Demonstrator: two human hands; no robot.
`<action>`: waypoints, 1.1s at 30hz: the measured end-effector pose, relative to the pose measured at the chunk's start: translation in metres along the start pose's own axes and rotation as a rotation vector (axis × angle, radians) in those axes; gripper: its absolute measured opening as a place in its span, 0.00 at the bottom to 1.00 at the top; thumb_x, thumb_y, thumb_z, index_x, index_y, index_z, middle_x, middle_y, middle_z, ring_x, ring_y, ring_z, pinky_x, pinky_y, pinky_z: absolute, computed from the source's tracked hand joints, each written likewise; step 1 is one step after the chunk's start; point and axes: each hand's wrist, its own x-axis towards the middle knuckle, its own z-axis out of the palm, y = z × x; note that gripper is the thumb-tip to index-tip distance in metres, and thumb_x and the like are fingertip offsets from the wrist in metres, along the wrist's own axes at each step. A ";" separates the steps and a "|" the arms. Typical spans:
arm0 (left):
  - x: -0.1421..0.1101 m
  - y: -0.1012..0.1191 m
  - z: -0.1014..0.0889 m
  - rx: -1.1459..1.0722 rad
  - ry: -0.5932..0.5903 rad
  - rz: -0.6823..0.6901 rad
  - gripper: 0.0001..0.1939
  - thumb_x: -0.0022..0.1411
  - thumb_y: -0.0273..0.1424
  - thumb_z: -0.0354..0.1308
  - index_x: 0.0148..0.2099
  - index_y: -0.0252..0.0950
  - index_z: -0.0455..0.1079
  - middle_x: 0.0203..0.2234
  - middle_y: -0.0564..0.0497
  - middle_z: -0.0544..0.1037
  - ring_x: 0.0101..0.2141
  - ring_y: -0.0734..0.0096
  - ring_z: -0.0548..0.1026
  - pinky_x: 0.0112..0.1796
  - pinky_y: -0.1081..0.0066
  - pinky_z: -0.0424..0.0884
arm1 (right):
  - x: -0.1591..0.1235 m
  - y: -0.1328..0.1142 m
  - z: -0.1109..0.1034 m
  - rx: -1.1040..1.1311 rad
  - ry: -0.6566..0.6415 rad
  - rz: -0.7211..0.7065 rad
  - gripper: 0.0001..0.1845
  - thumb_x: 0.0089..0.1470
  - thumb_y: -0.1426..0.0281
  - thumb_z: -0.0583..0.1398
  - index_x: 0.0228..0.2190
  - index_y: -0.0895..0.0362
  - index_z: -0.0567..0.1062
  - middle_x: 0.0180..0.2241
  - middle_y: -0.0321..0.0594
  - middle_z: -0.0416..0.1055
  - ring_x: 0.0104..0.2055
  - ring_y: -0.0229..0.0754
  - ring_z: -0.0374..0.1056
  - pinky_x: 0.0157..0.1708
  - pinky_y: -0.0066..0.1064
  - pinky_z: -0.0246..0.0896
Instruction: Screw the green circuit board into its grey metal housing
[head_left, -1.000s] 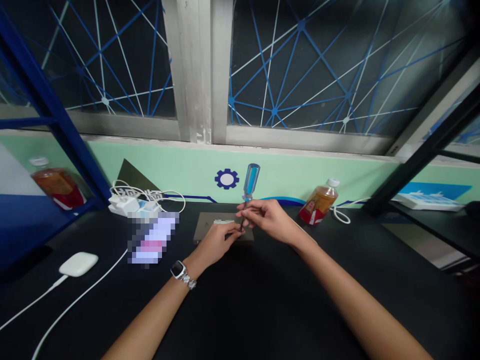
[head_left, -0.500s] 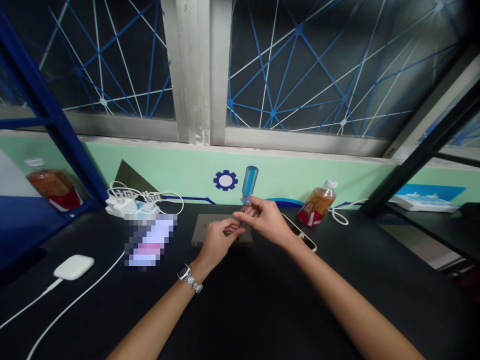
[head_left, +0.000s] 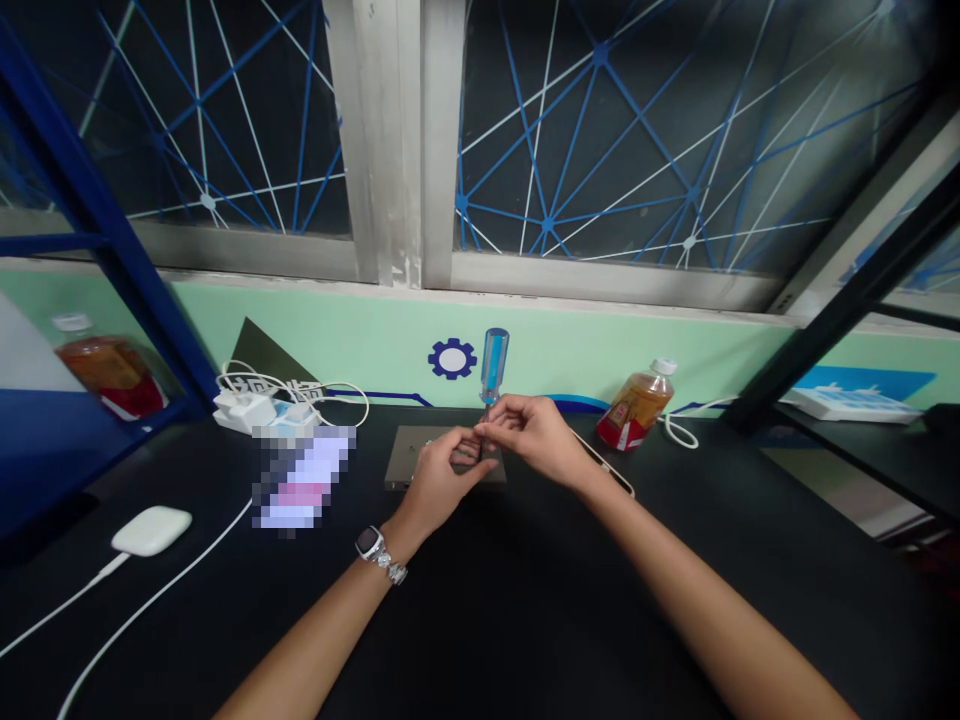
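Observation:
A screwdriver (head_left: 493, 362) with a clear blue handle stands nearly upright, handle up, over a flat grey-brown case (head_left: 405, 452) on the table. My right hand (head_left: 536, 435) pinches its shaft just below the handle between thumb and fingers. My left hand (head_left: 442, 475) is at the front of the case, fingers curved and thumb apart from them, around the lower shaft. Whether it touches the shaft is unclear. The screwdriver's tip and part of the case are hidden behind my hands.
A drink bottle (head_left: 636, 405) and a phone (head_left: 611, 470) lie right of my hands. Left are a power strip (head_left: 259, 412) with cables, a blurred-out item (head_left: 306, 480) and a white rounded device (head_left: 152, 530) on a cable. The wall and window (head_left: 645, 150) rise behind.
The screwdriver has tipped from a slight right lean to more upright, its handle moving a little left. The left thumb and fingers have spread farther apart.

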 end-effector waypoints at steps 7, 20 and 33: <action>-0.001 -0.005 0.000 -0.101 -0.020 -0.042 0.06 0.60 0.31 0.61 0.37 0.32 0.73 0.29 0.48 0.80 0.32 0.67 0.79 0.36 0.71 0.75 | 0.002 0.004 0.005 -0.111 0.088 -0.009 0.14 0.46 0.63 0.68 0.32 0.58 0.73 0.26 0.35 0.73 0.24 0.35 0.68 0.25 0.25 0.63; -0.001 -0.003 -0.002 -0.031 0.005 0.009 0.14 0.58 0.34 0.64 0.45 0.34 0.71 0.36 0.46 0.80 0.36 0.66 0.79 0.41 0.67 0.75 | 0.001 0.004 -0.002 0.059 -0.050 0.023 0.15 0.49 0.60 0.67 0.31 0.59 0.74 0.26 0.37 0.74 0.27 0.37 0.71 0.29 0.27 0.66; -0.002 0.000 -0.013 -0.027 -0.104 0.033 0.09 0.63 0.32 0.57 0.41 0.33 0.76 0.34 0.45 0.81 0.35 0.65 0.79 0.41 0.68 0.74 | 0.002 -0.001 -0.002 0.004 -0.166 0.016 0.16 0.55 0.61 0.61 0.41 0.59 0.75 0.33 0.41 0.76 0.30 0.38 0.73 0.34 0.30 0.68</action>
